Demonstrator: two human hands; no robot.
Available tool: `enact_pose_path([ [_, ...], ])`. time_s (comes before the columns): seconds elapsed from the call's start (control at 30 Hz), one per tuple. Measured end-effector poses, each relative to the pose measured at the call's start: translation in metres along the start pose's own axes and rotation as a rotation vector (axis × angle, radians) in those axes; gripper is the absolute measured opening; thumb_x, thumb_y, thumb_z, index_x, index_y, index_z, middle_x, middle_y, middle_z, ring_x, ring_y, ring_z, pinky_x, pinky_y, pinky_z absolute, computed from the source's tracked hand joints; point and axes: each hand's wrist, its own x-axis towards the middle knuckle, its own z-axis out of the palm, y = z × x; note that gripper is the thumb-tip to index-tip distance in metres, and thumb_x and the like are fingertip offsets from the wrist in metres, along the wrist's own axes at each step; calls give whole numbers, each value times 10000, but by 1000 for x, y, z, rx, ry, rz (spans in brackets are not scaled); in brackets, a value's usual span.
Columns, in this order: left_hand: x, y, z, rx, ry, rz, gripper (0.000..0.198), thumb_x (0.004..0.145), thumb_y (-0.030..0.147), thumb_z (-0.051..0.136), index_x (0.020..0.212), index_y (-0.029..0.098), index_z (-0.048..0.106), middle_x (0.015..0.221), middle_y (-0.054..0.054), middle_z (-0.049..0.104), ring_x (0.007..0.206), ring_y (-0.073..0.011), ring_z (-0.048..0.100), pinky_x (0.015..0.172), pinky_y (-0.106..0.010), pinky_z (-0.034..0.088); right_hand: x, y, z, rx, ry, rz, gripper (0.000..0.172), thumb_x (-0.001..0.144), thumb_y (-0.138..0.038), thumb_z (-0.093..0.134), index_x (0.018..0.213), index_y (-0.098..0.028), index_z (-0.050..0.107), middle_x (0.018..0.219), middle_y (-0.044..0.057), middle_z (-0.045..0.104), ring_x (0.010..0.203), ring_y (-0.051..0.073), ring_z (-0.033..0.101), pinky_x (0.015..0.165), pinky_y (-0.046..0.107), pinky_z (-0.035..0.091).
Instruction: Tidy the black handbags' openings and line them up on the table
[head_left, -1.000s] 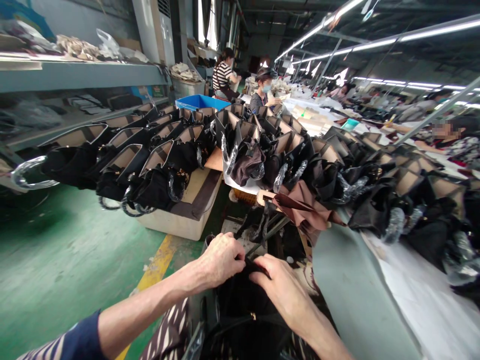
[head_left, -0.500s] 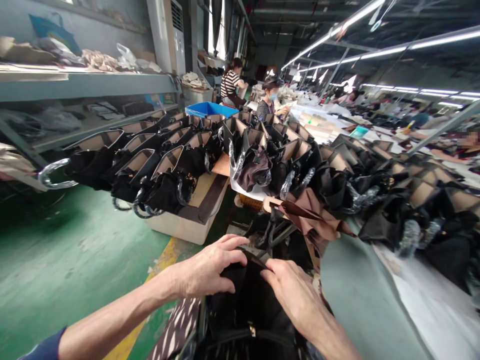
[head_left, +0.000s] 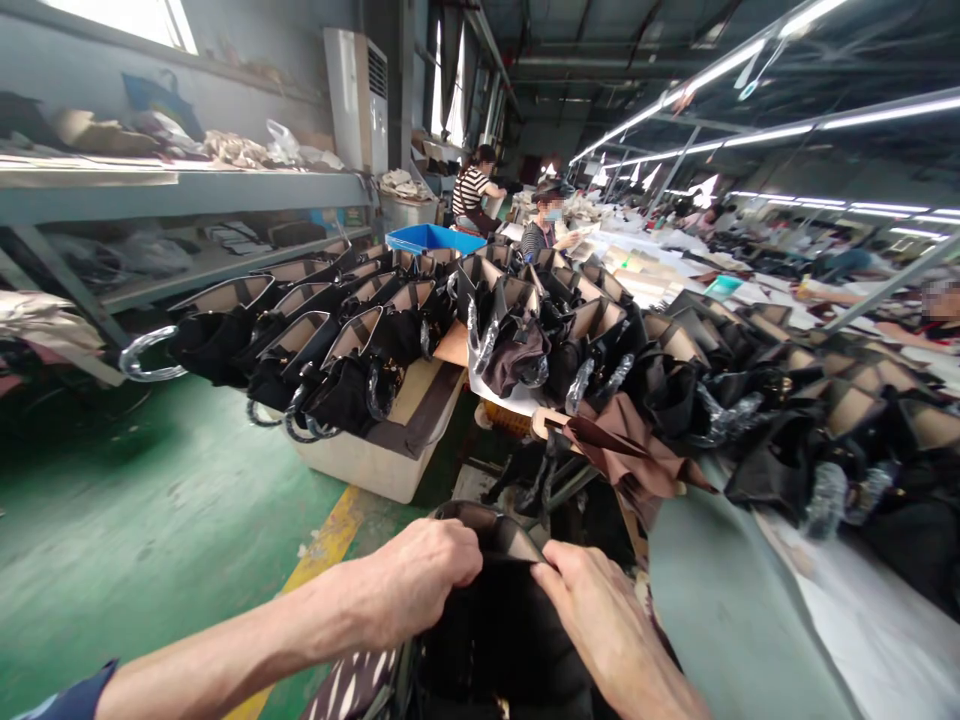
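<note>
A black handbag stands upright on my lap, its mouth spread so the lighter lining shows. My left hand is closed with curled fingers on the left side of the bag's rim. On the right side, my right hand pinches the rim between thumb and fingers. A small gold-coloured metal fitting shows low on the bag's front. The fingertips of both hands are partly hidden by the rim.
Rows of black handbags with plastic-wrapped handles lie ahead, some over a white bin. Brown fabric hangs off the table edge, beside a grey-green work surface. Co-workers sit farther back.
My left hand has gone from spread fingers to a closed grip on the rim. The bag's mouth has opened wider, showing its lining. My view has shifted slightly.
</note>
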Motion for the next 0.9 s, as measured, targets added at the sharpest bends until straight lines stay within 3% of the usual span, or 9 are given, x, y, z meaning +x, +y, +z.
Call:
enact_pose_path([
  [0.13,2,-1,-6,-20,46,-177,192,572,10,365,658,178,403,685,23,528,636,-98,448,575,-205,330,-4,-3,2,13,-13,14,193,840,-263,406,727,-234,560,799,41,651,804,217,588,661,296,352],
  [0.23,7,4,-10,-47,63,-275,243,670,57,382,842,207,465,693,33,538,632,-106,479,564,-201,341,-6,-7,3,15,-26,32,177,833,-252,416,765,-237,578,836,53,652,841,230,581,695,309,367],
  [0.3,11,8,-10,-53,64,-288,207,740,212,480,947,213,467,771,20,563,701,-130,517,604,-211,371,-7,-8,5,27,-30,32,181,836,-255,408,799,-243,584,861,60,647,856,235,575,706,316,376],
  [0.37,17,10,-5,-32,64,-306,339,692,431,597,922,205,491,833,-2,572,779,-170,537,649,-233,396,-8,-6,8,50,-28,18,189,841,-248,398,825,-246,586,878,61,641,866,232,570,720,319,381],
  [0.43,23,9,1,26,82,-317,387,656,509,623,858,197,513,853,-17,569,812,-197,541,671,-258,404,-7,-3,11,66,-13,-5,195,844,-232,390,838,-247,585,888,61,638,872,225,567,730,314,381],
  [0.53,31,3,10,151,94,-336,69,756,255,517,780,191,523,853,-25,547,748,-175,545,636,-263,393,-6,0,13,80,-13,-17,201,840,-228,391,767,-243,578,840,54,647,822,211,579,686,290,378],
  [0.57,33,1,13,182,85,-346,62,742,156,470,755,188,521,851,-27,536,713,-161,542,614,-257,386,-6,1,13,85,-16,-16,202,838,-233,395,739,-241,571,819,51,649,798,205,582,666,283,375],
  [0.77,37,-2,18,262,131,-282,268,608,13,407,804,183,474,908,-39,487,677,-142,507,565,-241,365,-4,3,13,111,6,-8,193,827,-240,401,691,-228,538,783,45,647,769,195,583,647,275,355],
  [0.9,34,0,12,83,149,-252,345,599,-3,362,853,186,502,865,-24,530,753,-148,518,654,-236,391,-5,7,9,149,0,15,203,819,-238,396,667,-230,530,740,24,643,692,171,576,594,264,327],
])
